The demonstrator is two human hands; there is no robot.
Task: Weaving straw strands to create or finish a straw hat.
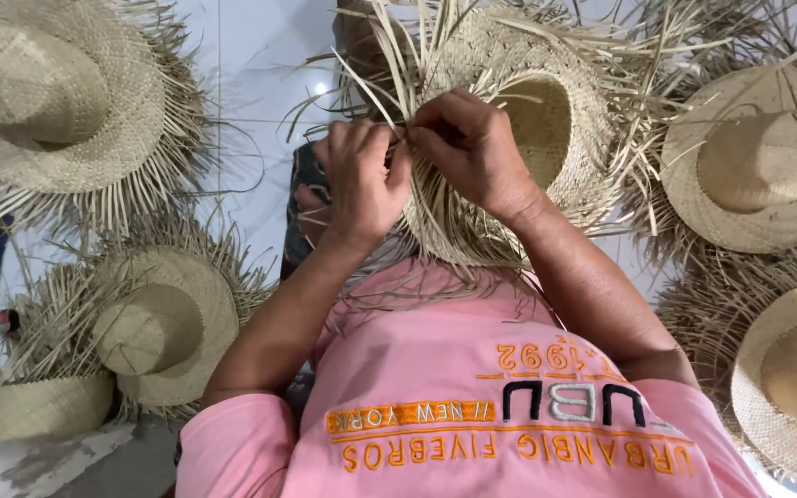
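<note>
A half-woven straw hat rests on my lap, its hollow crown facing me and loose straw strips sticking out all round the brim. My left hand and my right hand meet at the brim's near left edge. Both pinch straw strips between thumb and fingers, knuckles almost touching. My pink shirt fills the lower middle of the view.
Several more straw hats with unfinished fringed brims lie around me: one top left, one lower left, one top right, one lower right. A small woven basket piece sits bottom left. White tiled floor shows behind.
</note>
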